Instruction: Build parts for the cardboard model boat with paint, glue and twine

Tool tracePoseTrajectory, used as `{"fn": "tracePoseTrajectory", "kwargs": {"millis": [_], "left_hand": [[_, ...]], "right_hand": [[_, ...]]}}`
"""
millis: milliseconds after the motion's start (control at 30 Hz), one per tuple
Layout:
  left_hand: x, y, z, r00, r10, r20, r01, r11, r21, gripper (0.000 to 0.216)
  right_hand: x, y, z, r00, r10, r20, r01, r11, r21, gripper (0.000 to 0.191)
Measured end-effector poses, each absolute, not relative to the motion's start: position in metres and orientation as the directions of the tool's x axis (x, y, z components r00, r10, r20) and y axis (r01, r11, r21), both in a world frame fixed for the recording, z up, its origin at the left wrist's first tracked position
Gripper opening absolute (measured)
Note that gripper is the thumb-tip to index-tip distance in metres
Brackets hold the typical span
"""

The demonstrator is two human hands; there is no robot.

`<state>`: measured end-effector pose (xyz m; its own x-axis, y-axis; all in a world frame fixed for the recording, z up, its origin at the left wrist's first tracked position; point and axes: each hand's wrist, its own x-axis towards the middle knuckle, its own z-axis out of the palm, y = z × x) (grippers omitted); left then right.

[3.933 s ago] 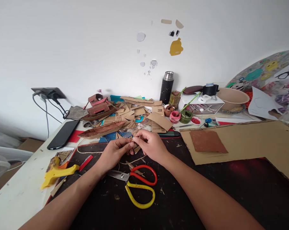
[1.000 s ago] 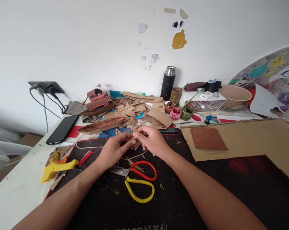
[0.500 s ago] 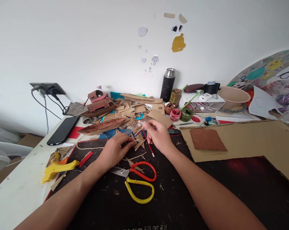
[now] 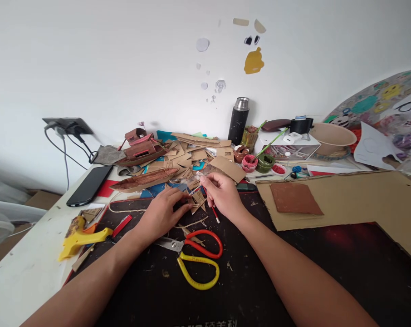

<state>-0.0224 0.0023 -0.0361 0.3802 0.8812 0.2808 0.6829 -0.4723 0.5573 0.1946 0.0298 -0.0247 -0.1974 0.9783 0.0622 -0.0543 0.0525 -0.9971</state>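
My right hand [image 4: 223,194] is closed in a pinch on a small whitish scrap [image 4: 199,175], too small to name surely. Facing it, my left hand [image 4: 165,206] has thumb and forefinger drawn together beside cut cardboard scraps [image 4: 198,200]; what they grip is too small to make out. A red pencil [image 4: 215,214] lies partly hidden under my right hand. Nearer to me, scissors [image 4: 199,259] with one red and one yellow handle rest on the black mat [image 4: 246,277]. A length of twine [image 4: 124,210] runs behind my left wrist. Beyond it sits a brown boat-shaped cardboard hull [image 4: 142,180].
Left are a yellow glue gun [image 4: 85,238], a red-handled cutter [image 4: 122,225] and a black phone [image 4: 90,185]. A cardboard model boat [image 4: 140,152] stands at the back. Paint jars [image 4: 249,163] and a black flask [image 4: 238,121] stand behind; a cardboard sheet [image 4: 355,200] lies right.
My right hand has moved slightly left and toward my left hand, with the whitish scrap still in its fingertips. My left hand has stayed nearly in place.
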Motion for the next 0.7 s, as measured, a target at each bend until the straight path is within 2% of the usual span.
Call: {"fn": "tracePoseTrajectory", "kwargs": {"millis": [167, 300, 467, 700], "left_hand": [[-0.021, -0.001, -0.028, 0.297, 0.9, 0.32, 0.642, -0.436, 0.631, 0.028], [-0.018, -0.006, -0.015, 0.22, 0.93, 0.296, 0.59, -0.368, 0.718, 0.035], [-0.014, -0.009, -0.012, 0.255, 0.931, 0.261, 0.54, -0.361, 0.76, 0.031], [-0.012, -0.01, -0.015, 0.266, 0.936, 0.231, 0.533, -0.343, 0.773, 0.027]], "right_hand": [[0.193, 0.029, -0.027, -0.2, 0.977, 0.073, -0.004, 0.073, -0.997, 0.044], [0.192, 0.026, -0.027, -0.261, 0.96, 0.105, 0.064, 0.126, -0.99, 0.034], [0.19, 0.021, -0.025, -0.33, 0.936, 0.119, 0.118, 0.166, -0.979, 0.024], [0.188, 0.019, -0.024, -0.342, 0.934, 0.099, 0.163, 0.163, -0.973, 0.022]]}}
